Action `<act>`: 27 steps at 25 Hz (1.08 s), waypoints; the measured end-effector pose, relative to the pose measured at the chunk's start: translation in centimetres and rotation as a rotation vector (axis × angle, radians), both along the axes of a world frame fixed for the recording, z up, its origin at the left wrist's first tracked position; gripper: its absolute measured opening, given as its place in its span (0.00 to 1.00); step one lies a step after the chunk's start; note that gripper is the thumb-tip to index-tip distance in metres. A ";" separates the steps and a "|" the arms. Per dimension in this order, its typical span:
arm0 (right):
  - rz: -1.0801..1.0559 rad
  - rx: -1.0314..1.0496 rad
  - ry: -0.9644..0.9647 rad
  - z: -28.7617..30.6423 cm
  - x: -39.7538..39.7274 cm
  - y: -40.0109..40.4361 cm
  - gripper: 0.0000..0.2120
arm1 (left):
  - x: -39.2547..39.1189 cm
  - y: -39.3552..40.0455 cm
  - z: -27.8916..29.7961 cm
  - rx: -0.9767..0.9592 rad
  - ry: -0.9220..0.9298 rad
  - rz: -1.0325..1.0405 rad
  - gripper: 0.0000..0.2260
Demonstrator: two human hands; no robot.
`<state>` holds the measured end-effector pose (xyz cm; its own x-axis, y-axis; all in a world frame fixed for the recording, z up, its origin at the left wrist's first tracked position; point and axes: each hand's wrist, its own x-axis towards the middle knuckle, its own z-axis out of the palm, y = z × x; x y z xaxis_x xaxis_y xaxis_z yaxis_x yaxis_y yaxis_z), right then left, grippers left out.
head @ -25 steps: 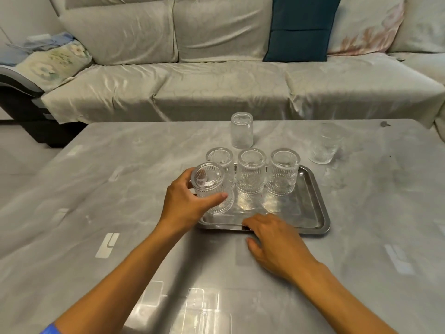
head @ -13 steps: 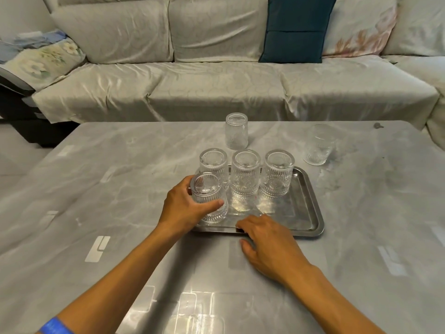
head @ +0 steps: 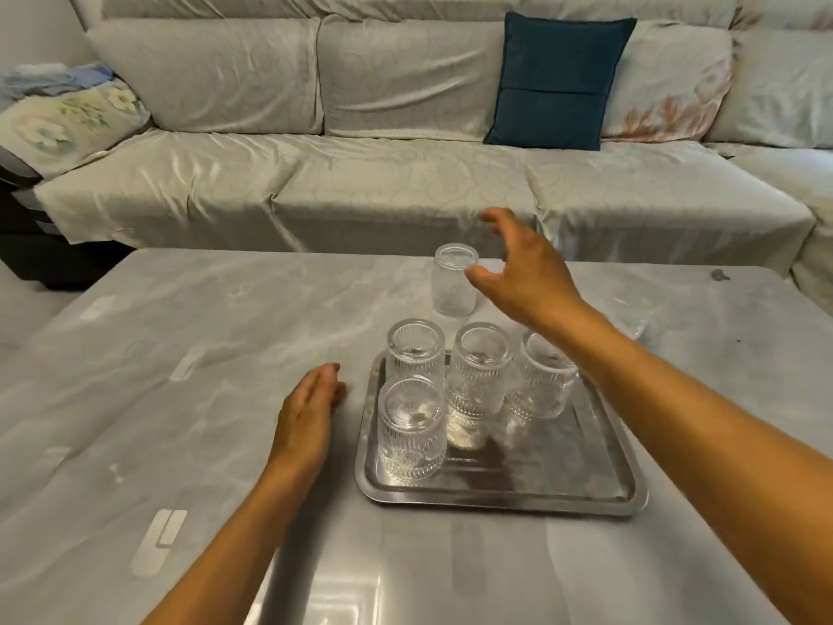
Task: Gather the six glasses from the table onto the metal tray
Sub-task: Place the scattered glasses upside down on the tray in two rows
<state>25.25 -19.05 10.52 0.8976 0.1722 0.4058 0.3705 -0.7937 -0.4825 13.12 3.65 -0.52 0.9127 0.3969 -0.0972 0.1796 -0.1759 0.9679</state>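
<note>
The metal tray [head: 563, 480] lies on the grey table and carries several ribbed glasses: three in a back row [head: 478, 367] and one at the front left [head: 411, 428]. Beyond the tray a smooth glass [head: 452, 281] stands upside down on the table. Another glass [head: 633, 315] at the right is mostly hidden behind my right forearm. My right hand [head: 518, 272] hovers open, fingers spread, just right of the upturned glass without touching it. My left hand [head: 306, 412] rests flat and empty on the table left of the tray.
A grey sofa [head: 405, 182] with a dark blue cushion [head: 559, 78] runs along the table's far edge. A small dark object [head: 720, 275] lies near the far right corner of the table [head: 180, 399].
My left hand has let go of the front-left glass, which now stands on the tray, and has drawn back to the left. My right hand left the tray's front edge and reached forward.
</note>
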 end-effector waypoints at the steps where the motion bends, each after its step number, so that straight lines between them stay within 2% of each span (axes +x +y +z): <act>1: 0.003 -0.074 0.071 0.1 2.5 0.5 0.33 | 0.0 0.1 -0.7 0.090 0.009 -0.020 0.16; 4: 0.019 -0.278 0.300 -1.8 8.7 2.2 0.40 | 1.4 0.4 -2.3 0.203 0.006 -0.063 0.15; 7: 0.024 -0.340 0.464 -3.6 11.9 4.1 0.35 | 1.9 0.6 -2.6 0.206 -0.006 -0.096 0.15; 10: -0.018 -0.144 0.422 -3.9 11.8 5.0 0.31 | 1.7 1.4 -2.4 0.157 0.011 -0.137 0.14; 14: -0.115 0.215 0.156 -0.9 7.3 2.9 0.26 | 1.6 1.2 -0.5 0.066 0.056 -0.093 0.09; 17: -0.089 0.391 -0.027 2.3 -0.3 -0.4 0.24 | -0.2 0.3 2.6 0.343 -0.176 -0.100 0.08; 19: -0.045 0.418 -0.122 3.2 -6.8 -2.4 0.22 | -2.5 -1.0 4.8 0.601 -0.375 -0.171 0.07; 21: -0.030 0.388 -0.129 2.8 -11.8 -3.6 0.22 | -3.9 -2.8 6.1 0.796 -0.433 -0.243 0.09; 27: -0.093 0.172 0.093 -3.7 -15.2 -2.7 0.23 | -5.5 -6.1 5.2 0.833 -0.353 -0.325 0.09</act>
<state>10.05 -21.75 6.77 0.9414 0.0218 0.3366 0.2465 -0.7255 -0.6426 7.64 -2.42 4.68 0.9129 -0.0637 0.4031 -0.2775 -0.8212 0.4986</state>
